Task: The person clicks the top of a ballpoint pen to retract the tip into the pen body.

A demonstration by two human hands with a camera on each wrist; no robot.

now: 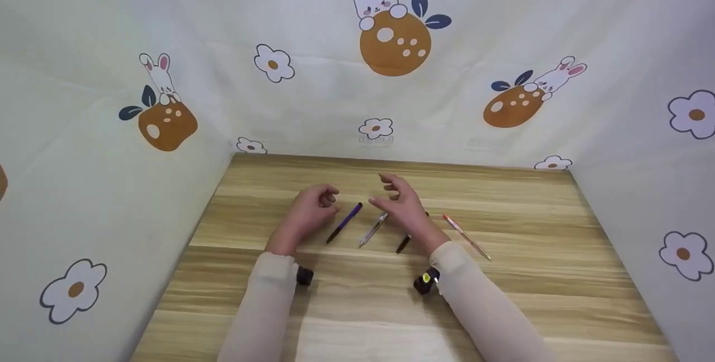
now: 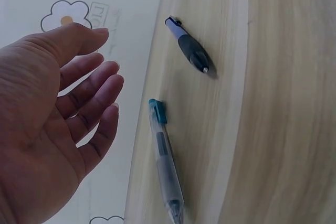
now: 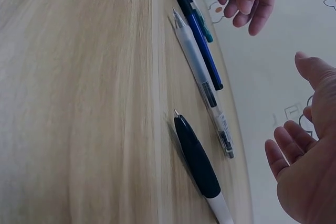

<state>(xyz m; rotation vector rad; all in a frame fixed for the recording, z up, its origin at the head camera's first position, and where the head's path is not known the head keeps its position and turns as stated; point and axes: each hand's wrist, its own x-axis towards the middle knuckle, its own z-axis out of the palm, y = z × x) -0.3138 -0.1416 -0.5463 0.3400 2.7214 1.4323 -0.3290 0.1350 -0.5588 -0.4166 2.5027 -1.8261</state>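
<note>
My left hand (image 1: 310, 212) hovers over the wooden table with its fingers loosely bent and nothing in them. Just right of it lies a blue-and-black pen (image 1: 344, 222). My right hand (image 1: 406, 206) is also without anything in it, thumb apart from the fingers, above a clear-barrelled pen (image 1: 373, 231). A black-and-white pen (image 3: 197, 153) lies under the right wrist, which partly covers it in the head view. Further right is a slim pen with a red end (image 1: 467, 237). The left wrist view shows a clear pen with a teal clip (image 2: 167, 166), hidden in the head view.
The wooden table (image 1: 357, 306) is bordered at the back and sides by pale cloth (image 1: 313, 105) printed with rabbits, oranges and flowers. A small black camera (image 1: 304, 276) sits at the left wrist, another camera (image 1: 423, 284) at the right.
</note>
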